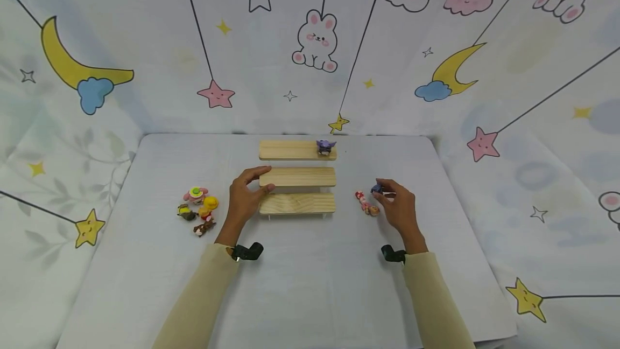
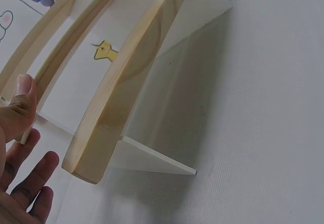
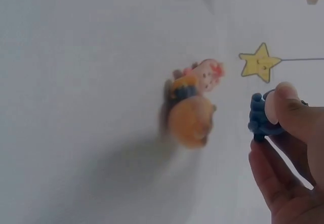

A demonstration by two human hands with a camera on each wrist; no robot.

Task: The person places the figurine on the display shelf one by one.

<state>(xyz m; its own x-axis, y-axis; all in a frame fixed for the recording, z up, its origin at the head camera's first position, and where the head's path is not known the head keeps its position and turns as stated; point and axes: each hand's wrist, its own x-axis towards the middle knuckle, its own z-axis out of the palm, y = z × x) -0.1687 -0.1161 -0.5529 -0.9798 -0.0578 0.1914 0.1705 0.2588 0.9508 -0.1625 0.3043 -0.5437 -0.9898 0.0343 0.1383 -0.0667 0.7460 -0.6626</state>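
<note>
So we had our left hand [image 1: 244, 198] clamped round the end of the middle shelf [image 1: 300, 178], probably just to steady it. Our right hand [image 1: 399, 206] pinched the little blue figure [image 3: 258, 117] near two figurines [image 3: 190, 122], fingertip-style, likely because it was tiny.

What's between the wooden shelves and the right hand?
In the head view, a pink figure and an orange figure, plus the blue figure the right hand pinches.

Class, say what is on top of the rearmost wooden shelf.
One purple figurine, near the right end of the rearmost shelf; the patch directly beneath the figurine is covered.
</note>
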